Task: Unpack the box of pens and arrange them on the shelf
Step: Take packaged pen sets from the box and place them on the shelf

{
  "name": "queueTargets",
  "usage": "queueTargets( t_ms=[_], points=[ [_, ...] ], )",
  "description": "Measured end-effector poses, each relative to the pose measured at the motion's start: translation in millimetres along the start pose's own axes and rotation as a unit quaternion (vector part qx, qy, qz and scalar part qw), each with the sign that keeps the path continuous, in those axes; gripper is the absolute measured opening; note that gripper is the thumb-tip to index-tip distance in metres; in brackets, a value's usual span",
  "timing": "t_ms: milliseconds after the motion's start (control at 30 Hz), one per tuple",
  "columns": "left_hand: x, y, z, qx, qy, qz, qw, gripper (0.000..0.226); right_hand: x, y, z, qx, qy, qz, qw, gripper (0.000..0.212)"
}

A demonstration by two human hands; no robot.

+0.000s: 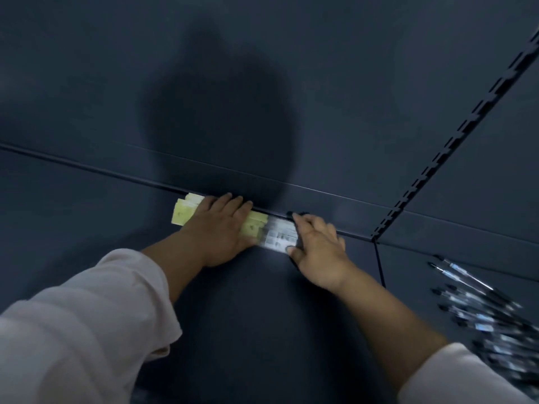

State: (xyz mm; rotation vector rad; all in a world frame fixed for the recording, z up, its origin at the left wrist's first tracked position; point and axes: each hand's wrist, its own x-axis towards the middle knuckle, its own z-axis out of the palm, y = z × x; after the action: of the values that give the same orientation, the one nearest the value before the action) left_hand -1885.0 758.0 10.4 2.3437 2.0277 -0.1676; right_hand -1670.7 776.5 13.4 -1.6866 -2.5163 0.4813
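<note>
One box (254,226), label (280,236) illegible

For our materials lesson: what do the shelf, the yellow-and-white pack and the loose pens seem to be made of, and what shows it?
Shelf: likely painted sheet metal, matt dark blue-grey; folded seams and a slotted upright suggest it. Pack: perhaps card or thin plastic, yellow-green with a printed white end; blur leaves it open. Pens: seemingly clear plastic barrels with dark ends; they glint.
</note>
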Motion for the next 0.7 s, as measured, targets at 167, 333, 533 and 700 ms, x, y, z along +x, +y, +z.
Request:
queueTargets(
  t_ms=[167,333,533,700],
  points=[
    [-8,3,14,-0.008,0.003,0.0,1.0,0.101,-12,9,17,-0.039,-0.033,-0.024,0.998,0.077],
    [-23,8,23,-0.024,-0.005,0.001,1.0,0.106,-21,12,25,-0.081,-0.023,-0.037,0.996,0.085],
    [-41,14,26,-0.038,-0.012,-0.008,0.999,0.086,-35,11,25,-0.089,-0.054,-0.04,0.994,0.082],
    [-51,16,22,-0.035,-0.019,-0.01,0.999,0.079,-46,8,20,-0.067,-0.074,-0.044,0.994,0.078]
  ],
)
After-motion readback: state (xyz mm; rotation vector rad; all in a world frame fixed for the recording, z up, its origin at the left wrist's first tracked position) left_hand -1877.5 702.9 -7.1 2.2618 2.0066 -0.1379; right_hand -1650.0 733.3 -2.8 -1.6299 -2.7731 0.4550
